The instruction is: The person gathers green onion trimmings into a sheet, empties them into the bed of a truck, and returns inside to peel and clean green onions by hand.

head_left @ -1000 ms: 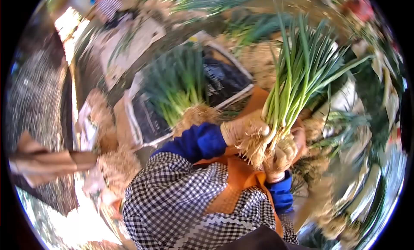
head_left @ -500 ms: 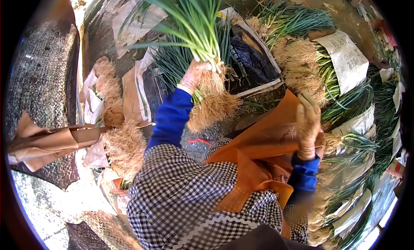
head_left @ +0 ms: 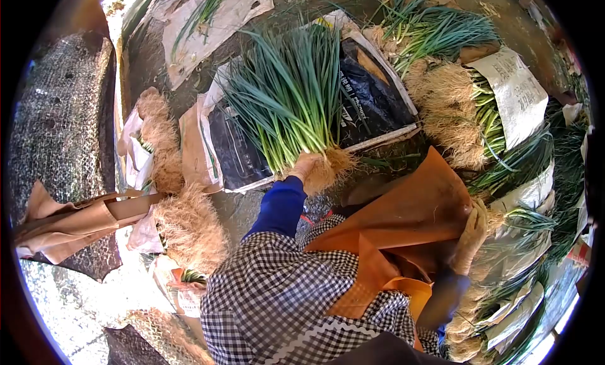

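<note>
My left hand [head_left: 307, 166] is closed around a bunch of green onions [head_left: 302, 122] just above its pale roots. The bunch lies on a black printed sheet [head_left: 372, 100], its long green leaves pointing away from me and its roots toward me. Over at the right, my right hand [head_left: 469, 236] is beside the edge of the orange-brown apron [head_left: 403, 201], close to the roots of stacked onions. Blur and the angle hide its fingers, so I cannot tell whether it holds anything.
Bundled onions with bushy roots [head_left: 447, 110] line the right side, partly covered by white wrapping [head_left: 513, 97]. More rooted bundles [head_left: 192, 229] lie at the left. A loose sheet with a few onions [head_left: 208, 25] lies at the far left, and dark netting [head_left: 63, 119] stands beyond.
My left hand has come down toward me, and the raised onions now lie on the black sheet with the others. My right hand has dropped lower at the right, past the apron's edge.
</note>
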`<state>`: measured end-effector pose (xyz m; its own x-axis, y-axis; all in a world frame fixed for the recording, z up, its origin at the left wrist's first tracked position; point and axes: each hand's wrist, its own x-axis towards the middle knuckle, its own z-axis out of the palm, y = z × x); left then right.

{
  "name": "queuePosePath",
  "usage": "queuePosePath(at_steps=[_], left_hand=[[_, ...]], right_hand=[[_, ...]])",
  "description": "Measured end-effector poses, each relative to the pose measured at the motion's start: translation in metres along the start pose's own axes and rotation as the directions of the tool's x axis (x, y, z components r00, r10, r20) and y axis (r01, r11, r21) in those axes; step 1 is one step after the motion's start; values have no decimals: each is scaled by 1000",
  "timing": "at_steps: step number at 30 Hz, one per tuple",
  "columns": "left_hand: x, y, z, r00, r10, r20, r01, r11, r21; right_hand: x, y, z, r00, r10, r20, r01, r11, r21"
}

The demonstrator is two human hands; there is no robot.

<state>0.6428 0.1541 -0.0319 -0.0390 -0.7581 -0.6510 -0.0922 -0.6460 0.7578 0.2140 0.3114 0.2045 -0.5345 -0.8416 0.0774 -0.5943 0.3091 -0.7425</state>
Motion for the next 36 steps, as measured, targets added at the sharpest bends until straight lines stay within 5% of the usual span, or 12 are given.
queuePosePath(at_steps=[3,5,7,9,13,17,22,26,27,29,31,36], left_hand=[[-19,21,9,995,102,-19,-103,988,-113],[-43,50,4,925,147,-350,-99,983,151],[-50,70,-12,885,290,-363,-350,930,-109],[-51,106,-14,723,663,-193,-342,587,734],[-26,135,31,628,707,324,-422,-39,906],[-32,57,15,776,423,468,-387,-266,883],[-44,46,-17,723,488,488,-564,9,826],[-56,63,-12,650,625,432,-521,-47,852],[-59,74,-6,806,553,213,-373,194,907],[-60,103,9,780,622,-72,-368,549,750],[-12,103,-3,705,687,-175,-318,527,788],[25,124,7,854,441,-277,103,378,920]], right_hand=[[5,-1,-12,994,-114,-4,113,990,-79],[4,11,-26,991,-133,-23,131,989,-63],[2,34,-43,994,-40,-99,19,980,-200],[-3,46,-59,994,31,-101,-49,981,-185],[-18,46,-72,987,75,-140,-111,956,-271],[-60,66,-87,965,174,-195,-235,904,-358],[-131,141,-94,901,368,-229,-420,873,-248],[-126,134,-86,874,438,-209,-473,866,-161],[-124,138,-86,878,433,-205,-466,870,-160],[-117,141,-83,900,392,-190,-419,898,-134],[-108,136,-81,904,390,-176,-414,902,-123],[-95,111,-83,924,348,-159,-371,915,-156]])
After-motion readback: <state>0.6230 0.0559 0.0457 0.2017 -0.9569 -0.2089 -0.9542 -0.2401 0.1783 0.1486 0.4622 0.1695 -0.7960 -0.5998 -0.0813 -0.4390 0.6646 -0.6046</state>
